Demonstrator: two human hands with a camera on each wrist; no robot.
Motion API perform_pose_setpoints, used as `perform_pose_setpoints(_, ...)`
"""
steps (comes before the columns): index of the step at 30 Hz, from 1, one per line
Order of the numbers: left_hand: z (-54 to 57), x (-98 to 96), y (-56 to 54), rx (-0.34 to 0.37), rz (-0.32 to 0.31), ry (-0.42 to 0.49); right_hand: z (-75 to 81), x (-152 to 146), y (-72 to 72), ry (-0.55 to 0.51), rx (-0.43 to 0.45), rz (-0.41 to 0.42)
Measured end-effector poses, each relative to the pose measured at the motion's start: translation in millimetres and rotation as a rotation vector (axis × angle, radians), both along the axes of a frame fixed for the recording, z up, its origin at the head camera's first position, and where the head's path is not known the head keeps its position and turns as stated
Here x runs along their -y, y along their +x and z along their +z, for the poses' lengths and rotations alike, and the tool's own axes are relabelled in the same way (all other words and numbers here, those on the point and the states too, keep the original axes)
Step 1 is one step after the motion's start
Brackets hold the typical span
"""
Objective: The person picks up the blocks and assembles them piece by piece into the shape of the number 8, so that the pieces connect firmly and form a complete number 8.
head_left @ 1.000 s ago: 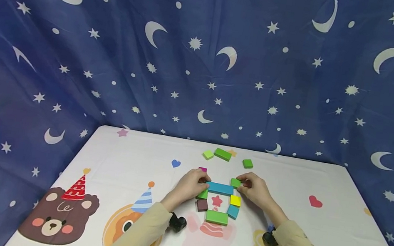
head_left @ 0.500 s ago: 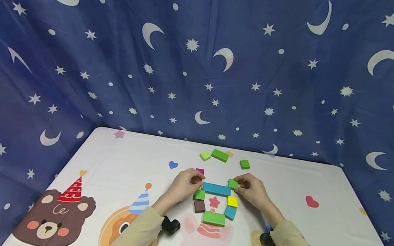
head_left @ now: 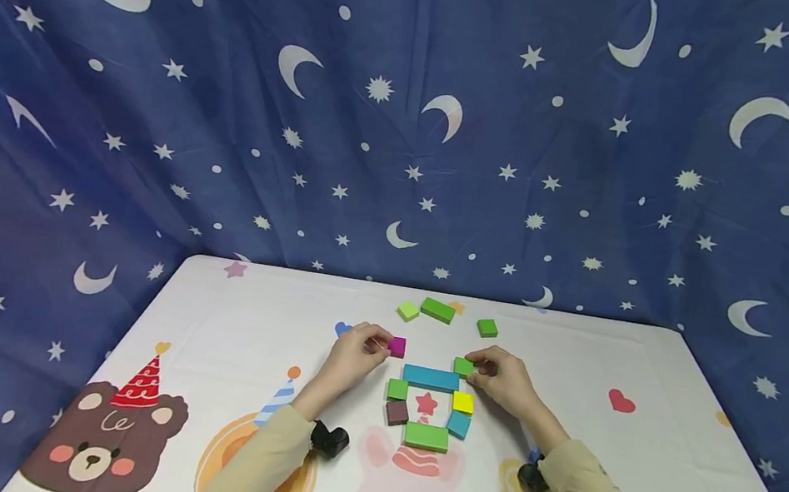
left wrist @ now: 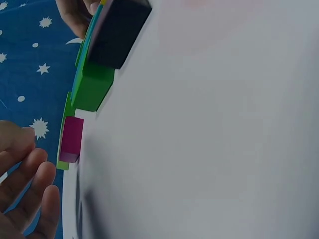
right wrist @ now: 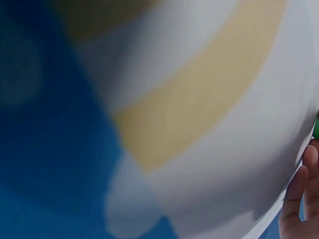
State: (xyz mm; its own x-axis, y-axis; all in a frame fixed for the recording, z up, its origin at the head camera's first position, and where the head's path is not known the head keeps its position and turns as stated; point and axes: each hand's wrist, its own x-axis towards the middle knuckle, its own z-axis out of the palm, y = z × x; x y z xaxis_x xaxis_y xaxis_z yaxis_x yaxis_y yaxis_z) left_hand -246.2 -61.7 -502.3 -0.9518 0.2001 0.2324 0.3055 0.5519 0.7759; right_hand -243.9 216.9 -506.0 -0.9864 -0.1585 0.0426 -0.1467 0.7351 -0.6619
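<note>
My left hand (head_left: 352, 355) has loosely bent fingers just left of a magenta block (head_left: 397, 347). In the left wrist view, a gap shows between the fingers (left wrist: 37, 172) and that magenta block (left wrist: 72, 138). Between thumb and forefinger, my right hand (head_left: 502, 381) pinches a small green block (head_left: 463, 367) by its right side, at the right end of a long blue block (head_left: 431, 378). Below the blue block, a ring continues with a green block (head_left: 397, 389), a brown block (head_left: 397, 412), a long green block (head_left: 426, 437), a teal block (head_left: 458, 425) and a yellow block (head_left: 462, 403).
Farther back lie a lime block (head_left: 408, 311), a longer green block (head_left: 438, 310) and a square green block (head_left: 487, 328). A printed white cloth (head_left: 671, 487) covers the table, and a blue star-patterned curtain (head_left: 350, 130) hangs behind it.
My left hand has drawn back to the left from the blue block's end, uncovering the magenta block. My right hand stays at the small green block. The whole view has shifted slightly.
</note>
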Motion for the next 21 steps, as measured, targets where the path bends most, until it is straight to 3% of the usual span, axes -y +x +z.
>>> perform_pose_setpoints(5, -1.6, 1.4, -4.2, 0.043, 0.022, 0.027, 0.4, 0, -0.1, -0.002, 0.014, -0.01)
perform_pose_setpoints(15, -2.7, 1.9, -12.5, 0.136, 0.005, 0.088, 1.7, 0, -0.1, -0.018, 0.018, -0.01)
perform_pose_setpoints(21, -4.3, 1.0, -19.4, 0.16, -0.018, 0.046, 2.5, 1, 1.0, -0.018, 0.019, -0.012)
